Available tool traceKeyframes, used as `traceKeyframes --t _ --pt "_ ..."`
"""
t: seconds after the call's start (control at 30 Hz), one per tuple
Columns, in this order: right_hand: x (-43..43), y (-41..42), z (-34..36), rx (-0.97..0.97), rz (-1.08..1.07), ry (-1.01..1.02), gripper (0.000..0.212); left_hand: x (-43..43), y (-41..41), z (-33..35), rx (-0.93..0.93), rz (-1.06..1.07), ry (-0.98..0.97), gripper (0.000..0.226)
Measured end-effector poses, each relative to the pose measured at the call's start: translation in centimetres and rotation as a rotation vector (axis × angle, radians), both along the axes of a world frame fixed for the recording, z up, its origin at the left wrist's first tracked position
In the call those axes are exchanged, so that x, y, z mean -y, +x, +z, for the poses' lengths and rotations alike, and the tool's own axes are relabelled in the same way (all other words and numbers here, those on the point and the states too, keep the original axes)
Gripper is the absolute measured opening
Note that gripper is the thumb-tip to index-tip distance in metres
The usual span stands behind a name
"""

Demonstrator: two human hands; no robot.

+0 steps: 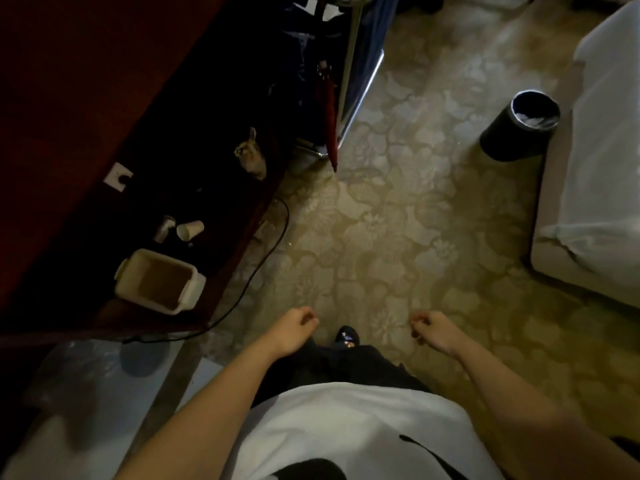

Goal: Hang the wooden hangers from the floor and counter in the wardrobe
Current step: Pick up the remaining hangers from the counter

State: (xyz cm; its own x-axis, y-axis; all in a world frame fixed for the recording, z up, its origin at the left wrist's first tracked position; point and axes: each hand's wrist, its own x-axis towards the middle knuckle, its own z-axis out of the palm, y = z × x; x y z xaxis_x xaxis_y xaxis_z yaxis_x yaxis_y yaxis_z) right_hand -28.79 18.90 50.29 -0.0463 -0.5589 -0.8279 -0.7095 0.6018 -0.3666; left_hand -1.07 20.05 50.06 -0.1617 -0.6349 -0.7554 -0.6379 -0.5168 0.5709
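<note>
Head view: your left hand (294, 328) and right hand (433, 330) hang loosely curled, empty; next, you likely must find a hanger.

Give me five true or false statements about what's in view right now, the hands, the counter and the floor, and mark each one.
1. The left hand and the right hand hold nothing. True.
2. The paper cup on the counter stands upright. False: it lies on its side.
3. The black bin stands on the carpet beside the bed. True.
4. A wooden hanger lies on the carpet. False: none shows in this view.
5. The cream tub sits on the carpet. False: it sits on the counter.
</note>
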Motion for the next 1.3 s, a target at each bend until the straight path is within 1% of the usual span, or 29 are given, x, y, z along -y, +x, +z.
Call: traceKeyframes --t 0.07,0.17,0.23,0.33,0.47,0.57,0.63,0.67,0.77,0.83,0.97,1.07,1.17,1.3 --pt "2.5 -0.3 -0.1 0.014 0.040 -0.007 0.027 1.1 -0.6 0.2 -0.005 0.035 0.009 0.025" --pt "6.8 0.5 -0.3 0.044 0.121 0.006 0.029 2.6 0.7 -0.8 0.025 0.116 0.063 0.014" --pt "9.9 1.7 -0.5 0.066 0.180 0.010 0.030 3.1 2.7 -1.4 0.064 0.180 0.109 0.020" --pt "14.6 4.4 -0.3 0.087 0.273 -0.038 0.031 3.6 6.2 -2.2 0.148 0.275 0.162 0.018" --pt "21.4 8.9 1.0 0.133 0.438 -0.103 0.027 5.8 9.9 -2.0 0.182 0.428 0.153 0.018" --pt "26.5 12.4 2.3 0.165 0.578 -0.177 0.028 8.3 12.0 -1.5 0.226 0.455 0.104 0.018" --pt "29.8 14.7 3.7 0.207 0.644 -0.240 0.029 10.5 13.0 -0.5 0.219 0.457 0.057 0.016" --pt "31.3 15.9 4.5 0.227 0.677 -0.281 0.030 11.7 13.3 0.3 0.220 0.450 0.030 0.016" --pt "35.0 19.5 7.5 0.289 0.780 -0.384 0.028 15.3 13.9 3.8 0.233 0.442 -0.088 0.024" --pt "37.1 21.7 9.7 0.337 0.857 -0.448 0.027 17.7 14.1 6.8 0.209 0.443 -0.154 0.027" --pt "41.2 26.1 14.5 0.454 0.998 -0.518 0.026 21.8 14.7 13.3 0.148 0.421 -0.200 0.037" --pt "43.7 28.8 18.6 0.530 1.122 -0.582 0.027 24.1 15.5 17.8 0.217 0.427 -0.307 0.036" --pt "45.9 31.3 23.0 0.633 1.231 -0.677 0.026 25.8 15.8 22.7 0.264 0.505 -0.401 0.035" --pt "47.8 34.3 28.5 0.746 1.360 -0.807 0.026 27.3 16.0 28.9 0.395 0.592 -0.567 0.032"
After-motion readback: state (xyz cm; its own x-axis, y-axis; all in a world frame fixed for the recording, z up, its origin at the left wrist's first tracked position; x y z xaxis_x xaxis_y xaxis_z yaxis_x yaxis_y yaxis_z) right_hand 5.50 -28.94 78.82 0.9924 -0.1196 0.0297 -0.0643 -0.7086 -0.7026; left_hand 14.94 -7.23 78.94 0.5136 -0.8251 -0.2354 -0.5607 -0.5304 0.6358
